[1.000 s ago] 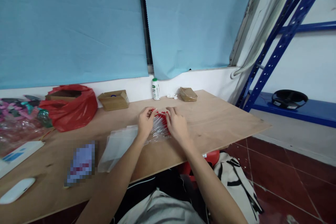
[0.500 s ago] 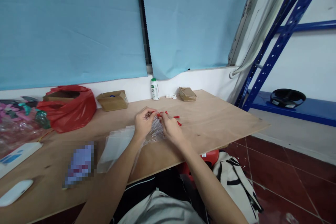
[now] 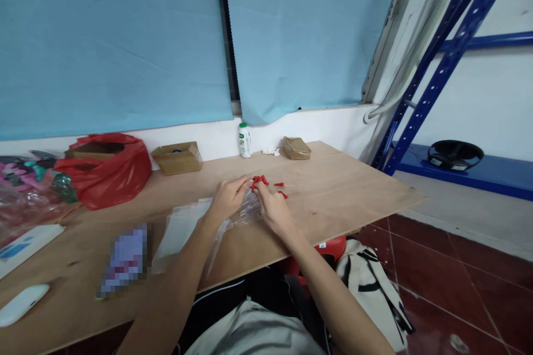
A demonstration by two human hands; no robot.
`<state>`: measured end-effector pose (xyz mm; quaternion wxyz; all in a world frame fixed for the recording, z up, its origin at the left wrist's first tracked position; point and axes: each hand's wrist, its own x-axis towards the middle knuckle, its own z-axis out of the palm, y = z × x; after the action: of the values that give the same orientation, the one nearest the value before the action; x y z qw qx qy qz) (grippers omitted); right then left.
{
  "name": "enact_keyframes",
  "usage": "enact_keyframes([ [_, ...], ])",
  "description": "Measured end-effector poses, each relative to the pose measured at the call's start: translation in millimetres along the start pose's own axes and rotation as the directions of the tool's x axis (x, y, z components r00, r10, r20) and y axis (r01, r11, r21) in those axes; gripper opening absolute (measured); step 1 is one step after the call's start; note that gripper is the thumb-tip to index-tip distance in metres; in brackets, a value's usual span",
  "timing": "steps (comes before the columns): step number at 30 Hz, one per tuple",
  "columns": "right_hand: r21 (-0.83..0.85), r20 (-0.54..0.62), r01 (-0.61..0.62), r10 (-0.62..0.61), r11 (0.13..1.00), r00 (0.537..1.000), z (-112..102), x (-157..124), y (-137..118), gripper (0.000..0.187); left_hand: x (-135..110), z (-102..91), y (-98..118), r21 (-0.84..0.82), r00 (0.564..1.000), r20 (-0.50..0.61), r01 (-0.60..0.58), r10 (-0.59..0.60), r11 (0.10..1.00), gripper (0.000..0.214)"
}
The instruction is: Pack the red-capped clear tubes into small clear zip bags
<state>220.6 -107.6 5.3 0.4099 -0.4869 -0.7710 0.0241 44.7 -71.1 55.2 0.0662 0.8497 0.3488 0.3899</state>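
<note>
My left hand (image 3: 227, 198) is closed in a pinch, its fingertips at a small red piece (image 3: 252, 183). Facing it, my right hand (image 3: 271, 206) pinches at the same spot, thumb and finger together on red. Just beyond the fingertips sits a cluster of small red pieces (image 3: 261, 179); what kind they are is too small to tell. Under and between both hands lies a bundle of thin, clear, shiny strands or plastic (image 3: 249, 209). Flat clear plastic bags (image 3: 179, 227) lie beside my left forearm. To the right, a loose red piece (image 3: 279, 184) and another red piece (image 3: 283, 194) rest on the wood.
Along the wall stand a red bag (image 3: 119, 177), an open cardboard box (image 3: 177, 159), a white bottle with green cap (image 3: 245, 141) and a brown package (image 3: 296, 148). A white oval object (image 3: 24, 304) and a blurred purple packet (image 3: 125, 260) lie left on the wooden table (image 3: 353, 188).
My left hand has tilted lower, its fingers now flatter and pointing right. More of the red cluster shows beyond the fingertips. My right hand has barely moved.
</note>
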Motion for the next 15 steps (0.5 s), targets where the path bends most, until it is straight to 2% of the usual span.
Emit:
enact_keyframes([
  [4, -0.004, -0.022, -0.006, 0.006, 1.000, 1.000, 2, -5, 0, 0.027, -1, 2.2, -2, -0.006, 0.998, -0.027, -0.051, 0.051, 0.999, 0.043],
  [9, -0.051, -0.039, -0.024, 0.022, 0.998, 0.999, -3, -9, -3, 0.024, 0, 3.4, 1, -0.027, 0.997, -0.042, -0.062, 0.061, 0.998, 0.044],
  [12, -0.033, -0.040, -0.035, 0.034, 0.999, 0.999, -6, -13, -2, 0.023, 5, -13.2, 6, -0.056, 0.994, -0.105, -0.028, 0.022, 0.998, 0.042],
  [15, 0.010, -0.078, -0.148, 0.149, 0.989, 0.986, -15, -19, 12, 0.023, 13, -39.3, 9, -0.083, 0.983, -0.183, 0.012, -0.027, 0.996, 0.036],
])
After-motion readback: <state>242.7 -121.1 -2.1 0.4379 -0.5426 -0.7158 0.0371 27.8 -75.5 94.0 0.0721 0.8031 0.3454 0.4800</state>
